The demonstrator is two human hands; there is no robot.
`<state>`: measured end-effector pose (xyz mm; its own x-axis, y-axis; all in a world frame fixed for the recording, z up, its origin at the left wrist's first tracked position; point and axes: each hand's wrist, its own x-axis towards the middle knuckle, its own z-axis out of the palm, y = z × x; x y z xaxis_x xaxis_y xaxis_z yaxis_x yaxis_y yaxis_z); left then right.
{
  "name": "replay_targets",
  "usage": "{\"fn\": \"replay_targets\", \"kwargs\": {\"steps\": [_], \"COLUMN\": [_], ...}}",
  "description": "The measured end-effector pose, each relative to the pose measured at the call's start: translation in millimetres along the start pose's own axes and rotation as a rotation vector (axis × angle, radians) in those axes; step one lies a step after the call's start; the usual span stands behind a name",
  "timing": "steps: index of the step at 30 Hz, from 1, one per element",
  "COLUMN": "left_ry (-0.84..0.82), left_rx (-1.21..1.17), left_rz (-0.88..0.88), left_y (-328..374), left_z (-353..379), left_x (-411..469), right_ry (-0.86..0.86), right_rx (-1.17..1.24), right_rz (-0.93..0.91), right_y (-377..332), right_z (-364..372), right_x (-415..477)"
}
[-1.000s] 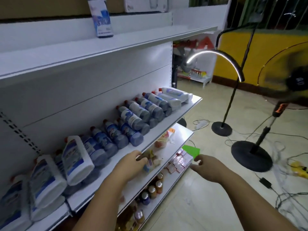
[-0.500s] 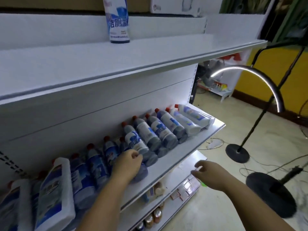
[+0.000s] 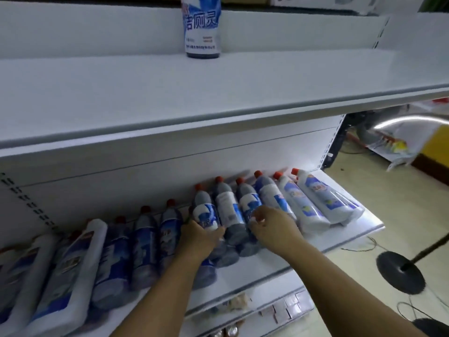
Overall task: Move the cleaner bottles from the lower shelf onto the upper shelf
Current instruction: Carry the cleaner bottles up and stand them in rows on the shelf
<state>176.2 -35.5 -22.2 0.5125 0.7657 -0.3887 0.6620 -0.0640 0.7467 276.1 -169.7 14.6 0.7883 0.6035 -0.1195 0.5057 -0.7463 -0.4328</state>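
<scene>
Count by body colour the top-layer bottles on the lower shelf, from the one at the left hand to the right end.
Dark bottles: 4
White bottles: 2
Total: 6
The bottles beneath are too hidden to count.

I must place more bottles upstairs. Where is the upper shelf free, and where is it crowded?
The upper shelf is bare left and right of the one upright bottle. The lower shelf is crowded with lying bottles; only its front strip is free.
</scene>
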Motion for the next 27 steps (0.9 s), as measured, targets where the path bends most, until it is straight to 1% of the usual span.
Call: {"fn": "replay_targets", "kwargs": {"steps": [3,5,6,8,10,13,14,15,17,18,19,20,21,22,23,24,25,27], "left_ry": [-0.048,-0.012,0.017,0.05,0.119,0.119,0.125,0.127,0.138,0.134,0.124,0.111,0.101,0.085,0.072,0.054,0.026,-0.043], "left_rx": [-0.043,-0.085,-0.148,-0.359,-0.541,-0.784,-0.835,-0.862,-0.877,-0.908,-0.939,-0.963,-0.988,-1.016,-1.04,-1.065,-1.092,-1.147], "left_rz": [-0.078,-0.128,-0.163,-0.229,-0.218,-0.256,-0.249,-0.237,-0.2,-0.171,-0.147,-0.122,-0.103,-0.088,-0.075,-0.066,-0.059,-0.055], "left_y": [8,13,14,11,5,-7,-10,-12,-19,-20,-22,-24,-26,-29,-32,-34,-36,-39], "left_z": [-3,-6,-6,-7,-10,-17,-18,-19,-21,-21,-22,-24,-26,-29,-33,-38,-42,-49], "left_x": [2,1,1,-4,-14,-32,-40,-47,-60,-68,-74,-81,-85,-90,-96,-103,-108,-118], "right_ry": [-0.067,-0.084,-0.087,-0.133,-0.193,-0.226,-0.248,-0.252,-0.23,-0.227,-0.234,-0.289,-0.337,-0.424,-0.514,-0.664,-0.765,-0.853], "right_rx": [-0.144,-0.221,-0.221,-0.264,-0.315,-0.087,-0.102,-0.175,-0.302,-0.285,-0.22,-0.109,0.092,0.361,0.7,0.963,1.148,1.355], "right_rz": [-0.083,-0.14,-0.167,-0.186,-0.211,-0.175,-0.17,-0.163,-0.227,-0.235,-0.229,-0.184,-0.109,-0.012,0.098,0.154,0.157,0.155], "right_y": [-17,-29,-34,-39,-42,-48,-49,-49,-43,-43,-41,-41,-38,-31,-21,-12,-6,7], "right_z": [12,19,19,22,28,47,48,49,49,42,35,23,12,1,-13,-23,-28,-33], "right_x": [23,30,32,43,57,83,85,87,89,87,86,82,80,75,63,46,30,-2]}}
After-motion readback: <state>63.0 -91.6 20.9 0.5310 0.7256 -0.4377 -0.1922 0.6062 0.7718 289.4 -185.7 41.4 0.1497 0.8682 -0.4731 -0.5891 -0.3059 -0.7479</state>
